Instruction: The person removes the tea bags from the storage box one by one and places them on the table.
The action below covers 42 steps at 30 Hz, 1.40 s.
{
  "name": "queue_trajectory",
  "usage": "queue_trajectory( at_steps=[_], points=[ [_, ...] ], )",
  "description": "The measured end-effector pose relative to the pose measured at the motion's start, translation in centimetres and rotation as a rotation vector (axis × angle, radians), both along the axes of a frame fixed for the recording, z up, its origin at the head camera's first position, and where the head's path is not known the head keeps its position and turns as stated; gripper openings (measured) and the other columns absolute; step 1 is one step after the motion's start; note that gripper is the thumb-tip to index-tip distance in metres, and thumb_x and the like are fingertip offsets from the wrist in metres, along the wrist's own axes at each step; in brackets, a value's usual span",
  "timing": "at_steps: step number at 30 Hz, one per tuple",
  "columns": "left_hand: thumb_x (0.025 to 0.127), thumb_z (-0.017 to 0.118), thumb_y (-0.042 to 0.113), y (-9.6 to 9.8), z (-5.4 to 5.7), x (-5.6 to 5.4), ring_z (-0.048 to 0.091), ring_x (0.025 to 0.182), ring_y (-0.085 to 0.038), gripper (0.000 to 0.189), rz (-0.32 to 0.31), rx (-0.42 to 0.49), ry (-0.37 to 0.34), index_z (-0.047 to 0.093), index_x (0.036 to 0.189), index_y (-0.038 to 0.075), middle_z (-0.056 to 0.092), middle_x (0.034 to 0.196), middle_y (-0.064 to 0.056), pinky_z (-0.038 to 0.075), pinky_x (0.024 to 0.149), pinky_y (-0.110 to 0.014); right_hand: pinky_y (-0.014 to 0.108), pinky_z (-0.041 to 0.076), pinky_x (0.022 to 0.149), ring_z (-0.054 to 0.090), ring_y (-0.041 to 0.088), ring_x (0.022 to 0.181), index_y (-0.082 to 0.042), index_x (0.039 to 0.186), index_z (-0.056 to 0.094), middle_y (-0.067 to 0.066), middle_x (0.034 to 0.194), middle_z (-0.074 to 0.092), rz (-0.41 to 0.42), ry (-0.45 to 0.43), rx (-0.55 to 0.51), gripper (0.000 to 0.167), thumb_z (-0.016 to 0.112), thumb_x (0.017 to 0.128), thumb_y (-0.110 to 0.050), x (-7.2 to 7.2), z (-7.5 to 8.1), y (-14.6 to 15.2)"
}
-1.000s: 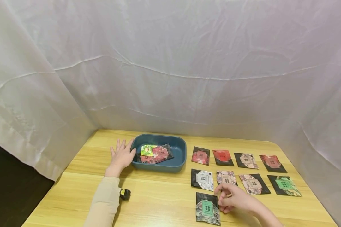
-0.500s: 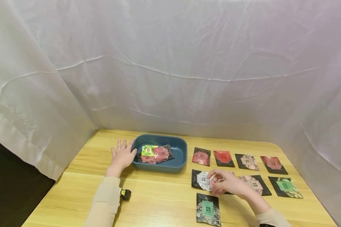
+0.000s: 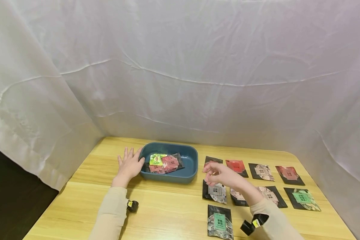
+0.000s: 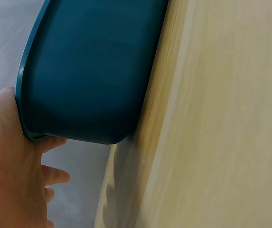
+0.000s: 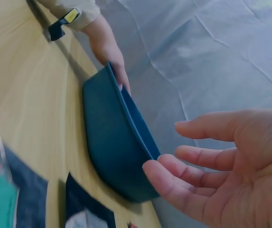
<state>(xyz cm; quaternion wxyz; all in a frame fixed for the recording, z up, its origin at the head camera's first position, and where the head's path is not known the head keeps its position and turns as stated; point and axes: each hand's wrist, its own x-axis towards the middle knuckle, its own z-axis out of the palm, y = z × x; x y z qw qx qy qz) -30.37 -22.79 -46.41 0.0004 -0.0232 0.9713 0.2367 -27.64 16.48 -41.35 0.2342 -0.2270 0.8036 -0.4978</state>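
Note:
A dark blue rectangular bin stands on the table, holding several flat sachets, among them a bright green-yellow one and a pink-and-black one. My left hand rests against the bin's left end, fingers spread and straight; the left wrist view has this hand at the rim. My right hand hovers right of the bin, over a white-labelled sachet. In the right wrist view, nothing sits between the loosely bent fingers of this hand.
More sachets lie in rows at the right: red, beige, dark red and green. A green-labelled sachet lies nearest the front. A pale curtain encloses the wooden table.
My right hand has moved left and away from me, from beside the green-labelled sachet to near the bin's right end. My left hand has stayed at the bin.

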Motion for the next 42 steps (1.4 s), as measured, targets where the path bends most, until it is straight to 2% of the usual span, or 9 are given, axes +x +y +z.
queue_trajectory(
  at_steps=[3,7,11,17,20,25,31,38,42],
  points=[
    [0.103,0.035,0.039,0.0,0.1,0.1,-0.014,0.15,-0.043,0.059,-0.005,0.009,-0.001,0.019,0.157,0.022,0.006,0.163,-0.024,-0.012,0.113,-0.071,0.046,0.058,0.086,0.068,0.029,0.092,0.008,0.123,0.051,0.022,0.101,0.062,0.002,-0.018,-0.05,0.036,0.06,0.093,-0.009,-0.8,0.1,-1.1],
    [0.103,0.035,0.039,0.0,0.2,0.1,-0.015,0.149,-0.043,0.059,-0.007,0.016,-0.001,0.019,0.157,0.021,0.006,0.163,-0.024,-0.013,0.113,-0.071,0.045,0.054,0.096,0.066,0.019,0.095,0.013,0.13,0.045,0.027,0.111,0.06,-0.024,-0.091,-0.142,0.046,0.062,0.091,-0.006,-2.1,0.1,-2.7],
    [0.103,0.035,0.038,0.0,0.3,0.2,-0.015,0.149,-0.042,0.06,-0.007,0.017,-0.002,0.018,0.157,0.021,0.005,0.163,-0.023,-0.014,0.112,-0.071,0.044,0.051,0.101,0.065,0.025,0.106,0.011,0.134,0.041,0.027,0.119,0.057,-0.081,-0.157,-0.216,0.048,0.06,0.092,-0.003,-3.5,0.0,-4.4],
    [0.103,0.036,0.039,0.0,0.2,0.1,-0.015,0.15,-0.042,0.059,-0.008,0.014,0.001,0.019,0.157,0.022,0.006,0.163,-0.023,-0.012,0.113,-0.071,0.04,0.05,0.104,0.06,0.036,0.118,0.008,0.135,0.043,0.026,0.125,0.055,-0.126,-0.172,-0.274,0.041,0.054,0.098,-0.007,-5.3,-0.3,-6.9],
    [0.103,0.036,0.039,0.0,0.2,0.1,-0.014,0.15,-0.042,0.059,-0.006,0.014,0.01,0.019,0.157,0.022,0.007,0.163,-0.023,-0.011,0.113,-0.071,0.046,0.046,0.107,0.055,0.041,0.123,0.007,0.135,0.044,0.022,0.128,0.054,-0.136,-0.186,-0.272,0.042,0.054,0.097,-0.008,-6.2,-0.6,-8.1],
    [0.103,0.036,0.039,0.0,0.2,0.0,-0.014,0.15,-0.041,0.059,-0.005,0.018,0.014,0.02,0.157,0.023,0.007,0.163,-0.023,-0.011,0.113,-0.071,0.051,0.043,0.109,0.047,0.048,0.128,0.011,0.137,0.04,0.03,0.135,0.049,-0.173,-0.221,-0.233,0.048,0.055,0.095,-0.007,-7.3,-1.2,-9.8],
    [0.103,0.036,0.039,0.1,0.2,0.0,-0.014,0.15,-0.042,0.06,-0.011,0.021,0.011,0.019,0.157,0.022,0.006,0.163,-0.023,-0.011,0.113,-0.071,0.052,0.04,0.111,0.049,0.043,0.126,0.011,0.136,0.041,0.019,0.123,0.055,-0.285,-0.272,-0.198,0.048,0.056,0.093,-0.006,-8.3,-1.8,-10.9],
    [0.102,0.037,0.039,0.0,0.1,0.0,-0.014,0.15,-0.041,0.06,-0.002,0.025,0.013,0.02,0.157,0.023,0.007,0.163,-0.023,-0.011,0.114,-0.07,0.052,0.043,0.106,0.049,0.036,0.122,0.008,0.131,0.05,0.019,0.13,0.053,-0.355,-0.235,-0.121,0.045,0.06,0.091,-0.011,-8.8,-2.2,-11.9],
    [0.102,0.037,0.039,0.1,0.1,0.2,-0.014,0.15,-0.041,0.06,-0.001,0.027,0.005,0.02,0.157,0.023,0.007,0.163,-0.022,-0.013,0.113,-0.07,0.051,0.045,0.102,0.048,0.036,0.123,0.005,0.125,0.055,0.018,0.13,0.053,-0.38,-0.247,-0.091,0.04,0.062,0.09,-0.013,-8.8,-2.5,-12.2]
  ],
)
